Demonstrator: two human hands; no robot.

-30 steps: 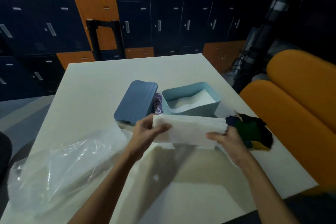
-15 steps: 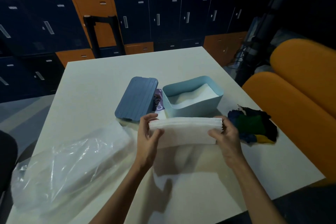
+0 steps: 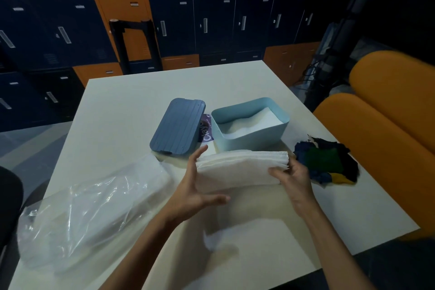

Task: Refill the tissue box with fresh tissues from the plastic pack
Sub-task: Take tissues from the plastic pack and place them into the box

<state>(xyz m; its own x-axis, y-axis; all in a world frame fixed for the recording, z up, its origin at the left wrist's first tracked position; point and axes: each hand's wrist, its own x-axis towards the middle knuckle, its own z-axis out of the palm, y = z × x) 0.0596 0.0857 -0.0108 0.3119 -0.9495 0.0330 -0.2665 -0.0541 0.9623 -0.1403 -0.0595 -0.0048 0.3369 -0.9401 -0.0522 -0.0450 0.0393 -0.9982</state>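
In the middle of the frame, both hands hold a white stack of tissues [image 3: 240, 168] between them, just below the tissue box [image 3: 256, 136] in the picture. The left hand [image 3: 197, 186] is spread, its fingers straight and flat against the left end of the stack, with the thumb stretched out beneath it. The right hand [image 3: 294, 176] grips the right end, thumb on the near face and fingers curled round the far side.

The light blue tissue box stands open on the desk [image 3: 141, 87], with some white tissue already lying inside. Its dark blue ribbed lid [image 3: 177, 126] is just left of it, tilted, with a purple printed label [image 3: 206, 130] showing between the two.

The clear plastic pack [image 3: 94, 209] lies crumpled at the lower left of the frame, beside the left forearm. A heap of dark blue, green and yellow cloth [image 3: 327, 162] sits at the right, near the right hand. An orange seat [image 3: 376, 139] fills the right edge, and blue and orange lockers [image 3: 211, 19] run across the top.
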